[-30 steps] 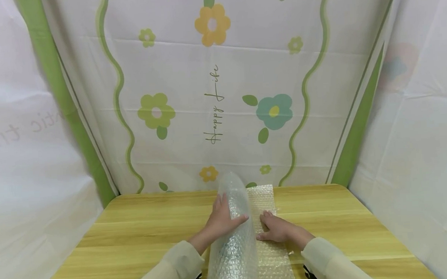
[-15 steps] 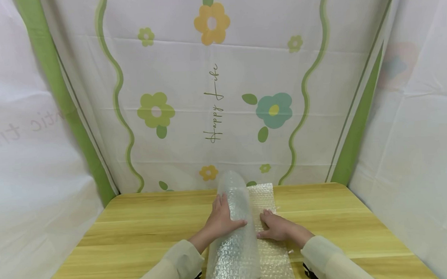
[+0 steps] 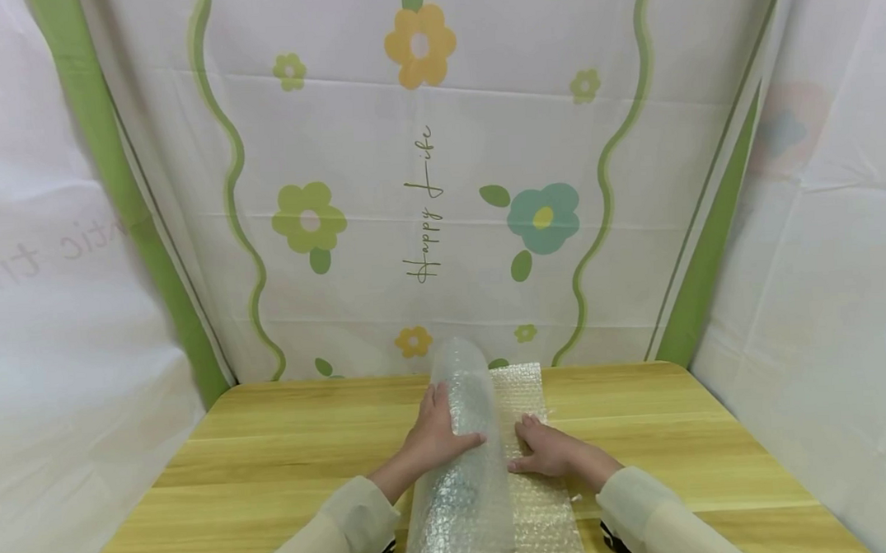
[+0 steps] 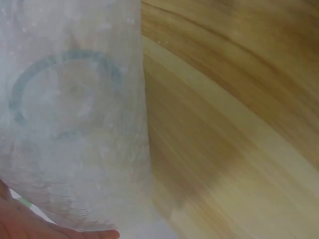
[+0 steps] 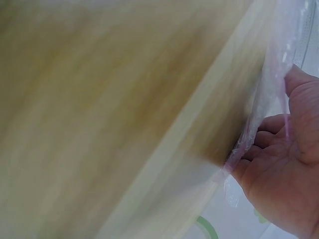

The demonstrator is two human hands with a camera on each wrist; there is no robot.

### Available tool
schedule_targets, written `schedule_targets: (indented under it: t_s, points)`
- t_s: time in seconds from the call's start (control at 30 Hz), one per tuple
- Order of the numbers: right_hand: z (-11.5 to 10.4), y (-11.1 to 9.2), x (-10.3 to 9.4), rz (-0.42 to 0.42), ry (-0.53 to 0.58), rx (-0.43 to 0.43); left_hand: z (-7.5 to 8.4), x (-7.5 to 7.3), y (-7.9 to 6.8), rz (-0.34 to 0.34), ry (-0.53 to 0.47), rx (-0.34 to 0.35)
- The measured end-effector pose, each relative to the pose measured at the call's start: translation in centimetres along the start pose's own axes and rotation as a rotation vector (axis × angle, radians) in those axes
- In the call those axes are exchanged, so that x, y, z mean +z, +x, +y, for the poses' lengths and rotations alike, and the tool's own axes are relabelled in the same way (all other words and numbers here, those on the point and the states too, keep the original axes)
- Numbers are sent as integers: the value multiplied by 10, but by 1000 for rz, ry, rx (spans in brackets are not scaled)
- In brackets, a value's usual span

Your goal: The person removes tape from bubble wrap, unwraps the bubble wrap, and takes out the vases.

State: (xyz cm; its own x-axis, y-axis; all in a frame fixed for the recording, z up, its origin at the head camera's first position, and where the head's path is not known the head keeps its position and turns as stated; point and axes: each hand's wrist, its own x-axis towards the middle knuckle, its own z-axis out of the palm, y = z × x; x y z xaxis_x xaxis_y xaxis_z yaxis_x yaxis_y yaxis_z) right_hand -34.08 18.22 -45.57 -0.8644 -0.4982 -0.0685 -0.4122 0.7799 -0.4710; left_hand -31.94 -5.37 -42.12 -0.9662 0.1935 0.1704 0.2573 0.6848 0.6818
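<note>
A strip of clear bubble wrap (image 3: 540, 511) lies flat near the table's middle. On its left side stands a thick roll or fold of bubble wrap (image 3: 453, 507), and a teal curved mark shows faintly through its layers in the left wrist view. My left hand (image 3: 437, 433) rests on the roll, fingers extended along its left side and thumb stretched across its top. My right hand (image 3: 547, 449) touches the flat part at its right edge, thumb and fingers spread apart. From the right wrist, the palm and loosely bent fingers (image 5: 266, 134) show beside the film's edge.
The wood-grain table (image 3: 288, 465) extends to both sides of the wrap. A white curtain (image 3: 363, 148) with printed flowers hangs right behind it, and more white cloth (image 3: 823, 309) encloses the sides. A small white scrap (image 3: 576, 498) sits near the right sleeve.
My left hand has shifted slightly left, its thumb drawing back a little across the roll. The roll's near edge has turned slightly. My right hand stays in nearly the same place.
</note>
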Motion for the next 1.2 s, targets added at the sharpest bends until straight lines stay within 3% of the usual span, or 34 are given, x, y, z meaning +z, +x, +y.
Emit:
schedule_targets:
  t_s: [0.5, 0.83, 0.97, 1.2]
  points:
    - [-4, 0, -2, -11, 9, 10, -22, -11, 1, 83, -230, 126]
    - [-5, 0, -2, -6, 2, 4, -33, -22, 2, 47, -269, 86]
    - [-5, 0, -2, -6, 8, 8, -34, -23, 1, 15, -256, 34]
    - [-6, -1, -3, -15, 17, 15, -29, -22, 1, 20, -184, 28]
